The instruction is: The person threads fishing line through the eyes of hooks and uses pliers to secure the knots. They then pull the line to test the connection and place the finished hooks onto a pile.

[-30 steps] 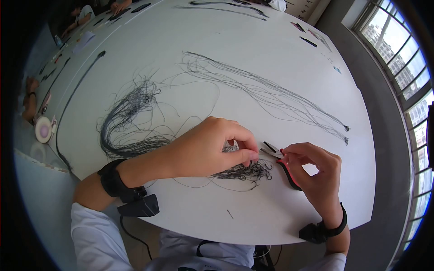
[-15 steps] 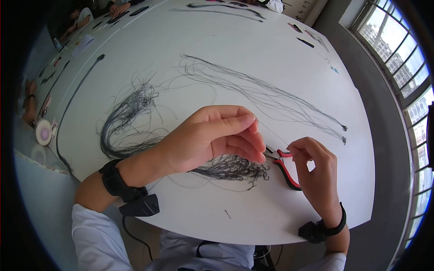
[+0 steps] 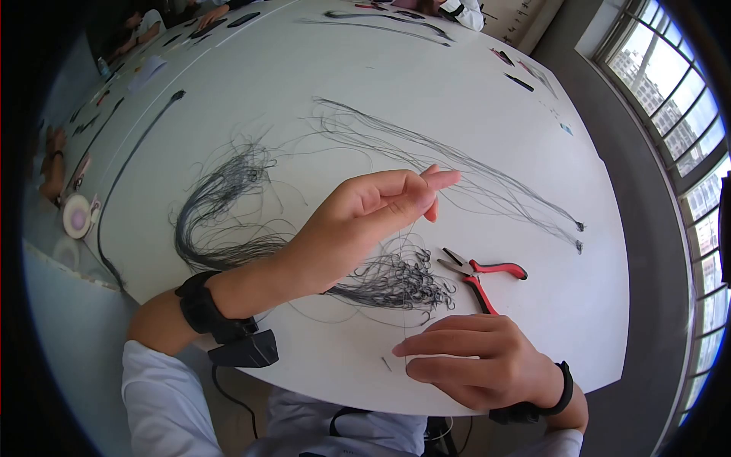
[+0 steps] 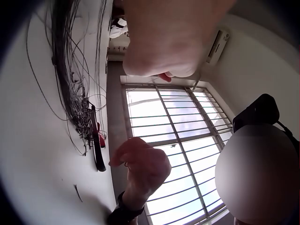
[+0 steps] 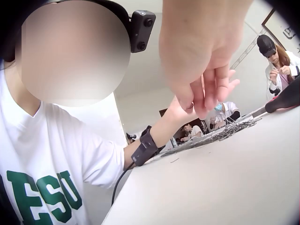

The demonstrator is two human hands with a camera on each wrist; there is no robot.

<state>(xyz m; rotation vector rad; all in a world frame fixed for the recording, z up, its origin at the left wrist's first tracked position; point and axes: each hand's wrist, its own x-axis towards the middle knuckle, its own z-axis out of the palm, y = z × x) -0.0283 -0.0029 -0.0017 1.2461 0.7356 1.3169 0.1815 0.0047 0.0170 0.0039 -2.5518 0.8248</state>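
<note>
My left hand point(image 3: 384, 202) is raised over the table, thumb and forefinger pinching a thin fishing line point(image 3: 405, 320). The line runs down to my right hand point(image 3: 476, 362), low near the table's front edge. A small dark curved fish hook point(image 4: 125, 164) shows at the right fingertips in the left wrist view; the fingers partly hide it. Beneath the left hand lies a heap of dark fish hooks point(image 3: 415, 282), joined to a long tangled bundle of lines point(image 3: 209, 206). Red-handled pliers point(image 3: 495, 268) lie with parted jaws just beyond the right hand.
Another spread of lines point(image 3: 457, 156) stretches across the table's middle. A short dark piece point(image 3: 387, 364) lies near the front edge. A white spool point(image 3: 77, 216) stands at the far left, and a black pen-like tool point(image 3: 519, 81) lies at the back right. Other people sit around the table.
My left hand has risen from the hooks, drawing out the line. My right hand has moved from beside the pliers down and left, leaving them in full view.
</note>
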